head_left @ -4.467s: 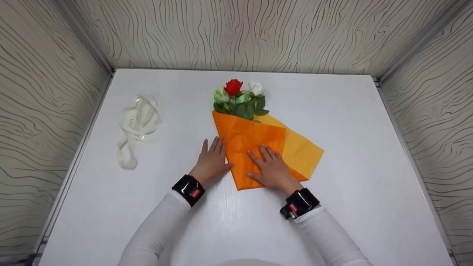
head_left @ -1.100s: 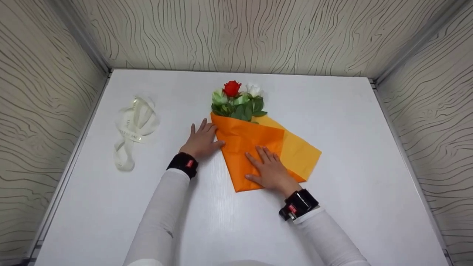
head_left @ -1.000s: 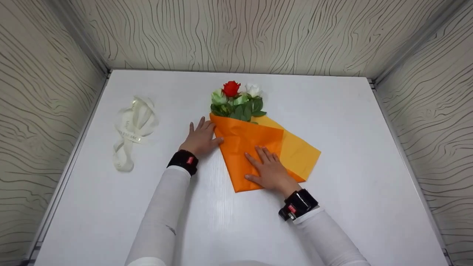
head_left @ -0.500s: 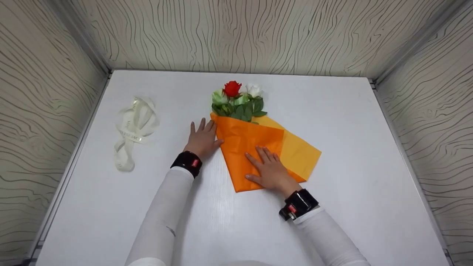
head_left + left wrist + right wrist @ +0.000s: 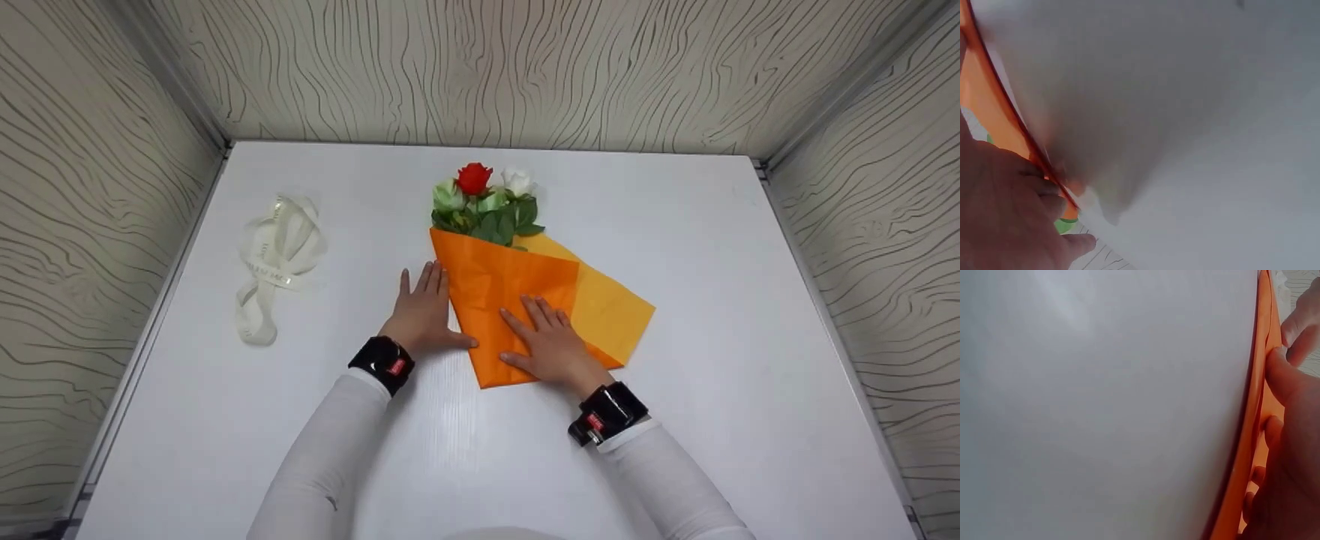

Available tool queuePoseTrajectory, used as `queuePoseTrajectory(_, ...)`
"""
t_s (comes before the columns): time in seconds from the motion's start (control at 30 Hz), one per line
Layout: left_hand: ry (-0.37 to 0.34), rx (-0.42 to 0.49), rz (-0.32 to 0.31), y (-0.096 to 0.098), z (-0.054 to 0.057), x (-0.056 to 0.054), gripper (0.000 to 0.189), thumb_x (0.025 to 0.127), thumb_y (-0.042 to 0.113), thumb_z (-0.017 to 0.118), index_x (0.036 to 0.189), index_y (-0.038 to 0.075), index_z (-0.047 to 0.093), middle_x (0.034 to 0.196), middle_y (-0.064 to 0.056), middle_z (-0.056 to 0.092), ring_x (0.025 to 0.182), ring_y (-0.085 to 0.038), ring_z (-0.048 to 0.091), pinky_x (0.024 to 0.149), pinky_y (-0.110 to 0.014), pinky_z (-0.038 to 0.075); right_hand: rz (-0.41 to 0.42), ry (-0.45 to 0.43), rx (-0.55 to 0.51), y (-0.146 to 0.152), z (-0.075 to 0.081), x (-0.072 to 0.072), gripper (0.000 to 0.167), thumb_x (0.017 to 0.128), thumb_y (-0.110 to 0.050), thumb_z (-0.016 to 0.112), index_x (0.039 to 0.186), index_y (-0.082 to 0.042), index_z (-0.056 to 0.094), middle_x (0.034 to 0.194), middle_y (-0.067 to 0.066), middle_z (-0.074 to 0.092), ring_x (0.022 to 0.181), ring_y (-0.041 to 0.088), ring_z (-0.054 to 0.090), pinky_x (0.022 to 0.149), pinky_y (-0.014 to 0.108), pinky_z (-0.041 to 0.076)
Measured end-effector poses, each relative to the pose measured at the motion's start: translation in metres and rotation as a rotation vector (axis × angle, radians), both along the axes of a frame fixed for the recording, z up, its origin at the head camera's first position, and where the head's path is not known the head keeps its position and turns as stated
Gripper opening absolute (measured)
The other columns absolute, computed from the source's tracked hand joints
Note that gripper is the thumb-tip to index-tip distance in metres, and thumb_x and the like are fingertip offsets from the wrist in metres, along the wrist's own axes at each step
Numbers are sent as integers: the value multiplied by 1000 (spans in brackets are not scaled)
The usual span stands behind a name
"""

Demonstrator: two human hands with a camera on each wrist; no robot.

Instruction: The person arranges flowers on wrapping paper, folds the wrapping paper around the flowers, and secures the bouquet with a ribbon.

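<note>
A bouquet of red, white and pale green roses (image 5: 475,180) lies on the table, its stems hidden under orange wrapping paper (image 5: 487,300). The orange sheet is folded over from the left, and a yellow-orange part (image 5: 611,311) spreads out to the right. My left hand (image 5: 422,315) lies along the left fold with fingers straight, its thumb on the paper. My right hand (image 5: 555,349) rests flat with spread fingers on the lower middle of the wrap. The left wrist view shows the left fingers (image 5: 1044,191) against the paper's edge; in the right wrist view the right fingertips (image 5: 1275,377) touch the orange paper.
A loose cream ribbon (image 5: 279,255) with printed letters lies in loops on the left of the white table (image 5: 750,337). Wood-grain patterned panels (image 5: 480,67) stand at the back and both sides.
My left hand has slid down the fold toward me over the last half second, after moving up it earlier. The right hand has stayed in place, and the wrapped roses lie much as before.
</note>
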State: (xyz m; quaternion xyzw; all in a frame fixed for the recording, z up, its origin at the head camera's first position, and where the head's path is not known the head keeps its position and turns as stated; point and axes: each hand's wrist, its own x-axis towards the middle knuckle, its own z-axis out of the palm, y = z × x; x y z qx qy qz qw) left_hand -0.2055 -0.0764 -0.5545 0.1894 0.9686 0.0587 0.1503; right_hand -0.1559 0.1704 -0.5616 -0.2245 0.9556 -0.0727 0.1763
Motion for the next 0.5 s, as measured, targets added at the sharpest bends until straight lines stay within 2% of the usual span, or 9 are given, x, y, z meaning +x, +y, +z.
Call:
queuePoseTrajectory(0.13,10,-28,-6,2,-4,1,142,60,92,57,155,-3,10,161,-21,7,148,-33,4,114,-60,1,-8,-5,1,-1,2,1,74,97,-64,42,157,-26,23,163,16,7,147,39,6,115,58,9)
queuePoseTrajectory(0.3,17,-71,3,7,-2,0,143,59,92,57,154,-5,13,160,-23,10,148,-34,4,113,-61,-1,-11,-2,6,0,1,0,75,96,-64,41,158,-26,21,163,15,7,147,38,6,115,57,8)
queuePoseTrajectory(0.4,23,-114,0,13,1,5,137,64,89,57,154,-5,15,160,-23,10,148,-34,4,113,-62,-2,-11,-2,-1,0,0,-1,75,96,-64,40,158,-26,21,163,15,6,147,38,5,115,58,8)
queuePoseTrajectory(0.5,20,-116,-32,18,2,16,123,75,81,57,153,-6,17,160,-23,11,148,-35,5,112,-62,-2,-11,-5,-4,0,-1,0,75,96,-65,40,158,-26,21,163,15,6,148,38,5,115,58,8)
